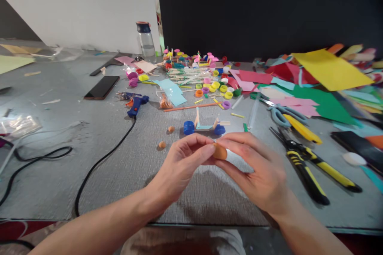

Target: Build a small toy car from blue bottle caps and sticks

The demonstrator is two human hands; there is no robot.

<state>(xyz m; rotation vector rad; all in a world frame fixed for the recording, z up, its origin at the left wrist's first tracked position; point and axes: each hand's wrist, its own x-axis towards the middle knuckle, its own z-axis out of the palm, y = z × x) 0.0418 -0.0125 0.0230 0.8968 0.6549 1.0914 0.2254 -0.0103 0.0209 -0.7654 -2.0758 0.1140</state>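
Observation:
A smooth orange-brown lump of modelling clay (220, 152) is pinched between my two hands above the table's front half. My left hand (190, 159) presses it with thumb and fingers from the left. From the right, my right hand (257, 163) grips its edge, fingers curled over the top and thumb below. Just beyond my fingers stands a small model vehicle (206, 126) with blue cap wheels and a light blue base with upright sticks. Two little balls of the same colour, a nearer ball (162, 144) and a farther ball (171, 129), lie left of it.
A blue glue gun (138, 104) with a black cord lies left, near a phone (102, 87). On the right are pliers (308, 167), scissors (279, 113) and coloured paper (332, 69). Bottle caps (215, 85), sticks and a water bottle (146, 42) stand behind.

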